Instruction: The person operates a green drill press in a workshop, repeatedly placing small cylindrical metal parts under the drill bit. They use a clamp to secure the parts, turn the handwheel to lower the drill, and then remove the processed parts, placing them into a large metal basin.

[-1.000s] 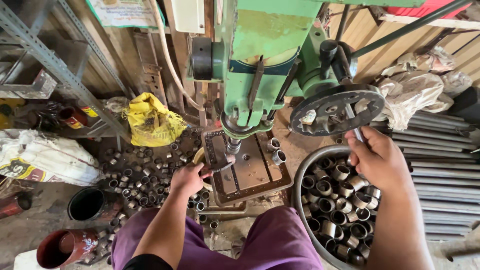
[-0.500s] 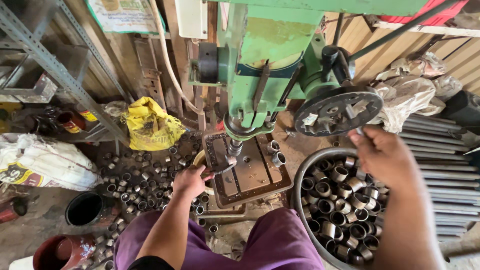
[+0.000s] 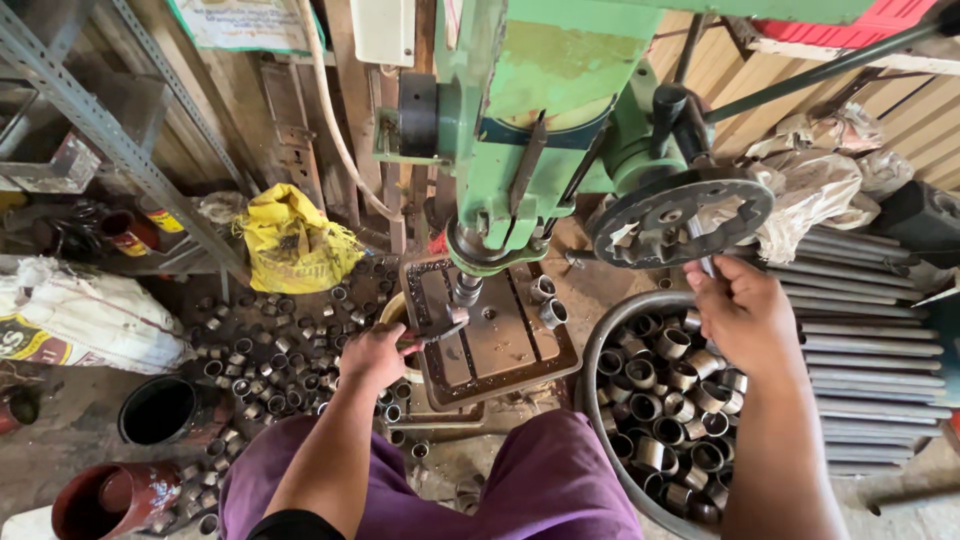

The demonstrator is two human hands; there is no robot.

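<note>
Cluttered workshop floor, short metal sleeves (image 3: pixel 255 345) lying scattered. Left hand (image 3: pixel 372 355) gripping clamp tool (image 3: pixel 440 328) under green drill press (image 3: pixel 530 120) spindle; right hand (image 3: pixel 742 312) closing around feed-wheel handle (image 3: pixel 706 262). Drilling step seemingly underway; workpiece needing steady hold.

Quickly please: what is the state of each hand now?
Left hand: closed around a metal clamp handle on the drill table.
Right hand: closed on the handle of the feed wheel.
</note>
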